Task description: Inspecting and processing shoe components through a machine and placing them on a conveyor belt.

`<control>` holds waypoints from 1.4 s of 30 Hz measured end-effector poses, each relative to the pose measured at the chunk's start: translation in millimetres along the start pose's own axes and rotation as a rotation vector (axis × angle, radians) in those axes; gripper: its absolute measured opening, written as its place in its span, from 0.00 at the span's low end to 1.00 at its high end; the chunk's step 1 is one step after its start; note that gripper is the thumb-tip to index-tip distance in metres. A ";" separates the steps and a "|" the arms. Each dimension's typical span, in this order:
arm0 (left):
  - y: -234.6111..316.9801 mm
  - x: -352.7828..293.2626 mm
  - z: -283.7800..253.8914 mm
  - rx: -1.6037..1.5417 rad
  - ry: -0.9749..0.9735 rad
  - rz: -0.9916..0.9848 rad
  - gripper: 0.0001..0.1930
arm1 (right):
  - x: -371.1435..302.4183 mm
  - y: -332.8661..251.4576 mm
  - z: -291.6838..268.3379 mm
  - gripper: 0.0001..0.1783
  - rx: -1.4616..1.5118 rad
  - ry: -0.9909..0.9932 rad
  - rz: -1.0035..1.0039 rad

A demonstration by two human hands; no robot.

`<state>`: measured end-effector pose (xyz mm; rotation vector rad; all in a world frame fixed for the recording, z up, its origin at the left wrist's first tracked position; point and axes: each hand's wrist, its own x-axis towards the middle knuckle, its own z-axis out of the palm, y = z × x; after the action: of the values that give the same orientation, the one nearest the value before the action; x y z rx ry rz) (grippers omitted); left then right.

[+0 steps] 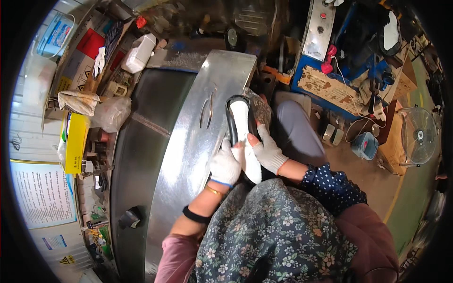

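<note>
Both hands are wearing white knit gloves and are closing on the same thing: a shoe sole [241,137], long and narrow, with a black rim running round a white inner face. The sole is lying lengthwise away from the person, its rounded far end pointing up the picture and its near end reaching down between the two wrists.

The left hand [224,165] is gripping the near part of the sole from its left side, fingers curled shut over the edge. The right hand [268,152] is clamping the sole from the right, just beside the left hand, with its thumb pressing across the white face and its fingers wrapping under the black rim; one fingertip is showing bare through the glove.

Directly beyond and to the left of the left hand, a curved sheet-metal cover [198,118] is shining, and the sole is resting against its right edge. A pair of tweezers [206,112] is lying on that metal, just left of the sole's far end. Well beyond the right hand, a blue machine frame [321,66] is standing, and far to the right of it a small fan [419,134] is sitting on the floor.
</note>
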<state>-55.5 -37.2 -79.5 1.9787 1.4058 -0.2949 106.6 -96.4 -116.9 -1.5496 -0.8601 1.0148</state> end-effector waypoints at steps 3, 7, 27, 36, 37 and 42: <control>10.2 -20.3 7.3 -0.319 0.087 -0.027 0.47 | 7.0 -12.5 -2.8 0.42 -0.026 -0.067 -0.044; 15.9 -17.3 -28.5 -1.459 -0.053 0.216 0.33 | 47.1 -67.2 -32.6 0.38 -0.238 -0.299 -0.184; 5.7 -7.0 -7.5 -0.964 -0.197 0.382 0.17 | 40.7 -229.8 -413.4 0.43 -1.085 1.091 -0.094; 134.2 44.7 -79.5 -1.924 -0.296 0.502 0.31 | -54.0 -114.2 -150.4 0.62 -0.734 0.163 -0.888; 127.1 33.7 -83.3 -1.904 -0.319 0.465 0.34 | -56.4 -108.8 -128.6 0.62 -0.572 0.053 -0.891; 78.5 -55.4 -35.8 -1.061 0.128 0.699 0.33 | -64.0 -111.5 -74.7 0.73 0.426 -0.511 -0.229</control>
<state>-13.5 -69.9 8.1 1.4161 0.5948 0.7555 148.6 -160.3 10.6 -0.8224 -1.0550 1.3447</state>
